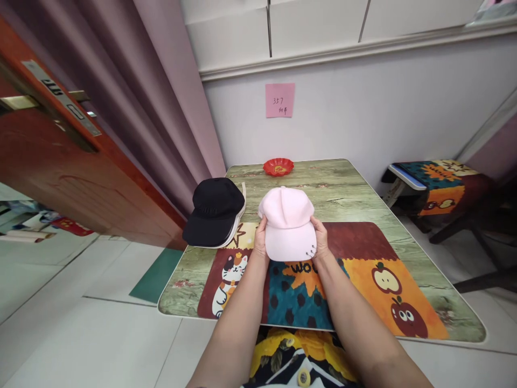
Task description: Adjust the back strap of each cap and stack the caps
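Between my two hands is a pale pink baseball cap point(286, 213), its brim pointing toward me and small dark rings at the brim's right corner. My left hand point(260, 237) grips its left side, and my right hand point(321, 237) grips the right side; the fingers are partly hidden behind and under the cap. Beneath it lies a colourful mat point(363, 242) printed with a cat and apples. To the left, a black cap point(218, 207) rests on top of at least one whitish cap point(234, 234), of which only the edge and a strap show.
A red scalloped dish point(278, 167) sits at the far edge of the wood-patterned table point(250, 186). A wooden door point(100, 178) and purple curtain point(173, 86) stand at left. A stool with a patterned cover point(440, 175) is at right. A pink note point(280, 100) hangs on the wall.
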A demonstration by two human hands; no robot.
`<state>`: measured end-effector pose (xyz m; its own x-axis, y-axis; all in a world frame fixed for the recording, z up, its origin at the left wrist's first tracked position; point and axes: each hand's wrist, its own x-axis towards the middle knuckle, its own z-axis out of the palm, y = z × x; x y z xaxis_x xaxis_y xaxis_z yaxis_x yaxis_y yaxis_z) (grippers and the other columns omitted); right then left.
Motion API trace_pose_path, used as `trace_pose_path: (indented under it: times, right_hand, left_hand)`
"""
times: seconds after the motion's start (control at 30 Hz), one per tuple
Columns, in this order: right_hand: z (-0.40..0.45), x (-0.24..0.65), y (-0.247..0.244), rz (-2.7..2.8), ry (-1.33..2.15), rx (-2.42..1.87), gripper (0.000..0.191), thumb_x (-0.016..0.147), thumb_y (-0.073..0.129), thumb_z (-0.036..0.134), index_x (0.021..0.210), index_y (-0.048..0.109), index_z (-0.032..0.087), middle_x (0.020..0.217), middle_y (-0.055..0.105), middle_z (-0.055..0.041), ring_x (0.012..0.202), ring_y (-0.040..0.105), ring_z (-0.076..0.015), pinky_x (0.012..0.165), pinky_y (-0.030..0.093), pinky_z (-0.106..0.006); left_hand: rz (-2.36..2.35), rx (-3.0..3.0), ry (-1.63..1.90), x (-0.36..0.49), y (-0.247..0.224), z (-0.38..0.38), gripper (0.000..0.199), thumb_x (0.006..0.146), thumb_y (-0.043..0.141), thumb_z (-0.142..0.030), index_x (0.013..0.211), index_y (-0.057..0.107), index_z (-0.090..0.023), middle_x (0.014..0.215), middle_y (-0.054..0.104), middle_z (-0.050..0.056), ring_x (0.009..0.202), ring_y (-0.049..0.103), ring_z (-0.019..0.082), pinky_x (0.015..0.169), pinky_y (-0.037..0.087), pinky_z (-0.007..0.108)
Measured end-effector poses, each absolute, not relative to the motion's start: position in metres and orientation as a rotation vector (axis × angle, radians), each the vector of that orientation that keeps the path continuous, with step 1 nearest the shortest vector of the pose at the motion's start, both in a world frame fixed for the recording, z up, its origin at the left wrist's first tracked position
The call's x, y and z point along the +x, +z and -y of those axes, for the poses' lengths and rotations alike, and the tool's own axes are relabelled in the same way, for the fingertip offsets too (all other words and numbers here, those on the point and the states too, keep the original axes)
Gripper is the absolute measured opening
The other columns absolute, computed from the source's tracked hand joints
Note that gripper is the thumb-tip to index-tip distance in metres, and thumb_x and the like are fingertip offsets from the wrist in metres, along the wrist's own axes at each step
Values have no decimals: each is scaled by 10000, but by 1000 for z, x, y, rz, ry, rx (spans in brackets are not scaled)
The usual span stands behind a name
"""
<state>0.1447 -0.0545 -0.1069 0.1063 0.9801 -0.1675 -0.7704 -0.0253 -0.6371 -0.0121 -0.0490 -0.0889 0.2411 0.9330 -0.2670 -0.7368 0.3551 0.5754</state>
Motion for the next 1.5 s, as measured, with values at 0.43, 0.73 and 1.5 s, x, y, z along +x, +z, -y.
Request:
trace_pose_path:
  times: [0.43, 0.73, 1.5]
  right_hand:
    - [60, 146, -103, 246, 1784, -621, 348, 821, 662, 434, 1032, 736, 168, 967, 801, -75, 1122, 705, -305, 1035, 534, -485]
    - [61, 141, -115, 201, 1668, -399, 443, 834, 646, 488, 1186, 709, 227, 1117, 783, -30, 1210, 663, -267, 1138, 436, -471]
    - [63, 137, -106, 332, 1792, -458, 416, 814, 665, 368, 1182, 701, 178, 1053, 795, -82, 1165, 687, -312, 1130, 433, -530]
  left_hand:
    - [-574, 276, 1280, -21, -91, 62, 532, 823, 680, -485, 1244, 680, -159, 1185, 748, 126, 1216, 648, 347, 1105, 461, 517]
    - [-472, 240, 1135, -17, -81, 69, 619, 902, 568, -520, 1384, 604, -132, 1303, 694, 139, 1357, 535, 352, 1197, 337, 509]
    - [-354, 386, 1307, -20, -78, 75, 952, 775, 403, -882, 1465, 519, -237, 1484, 562, 96, 1485, 354, 345, 1221, 265, 509]
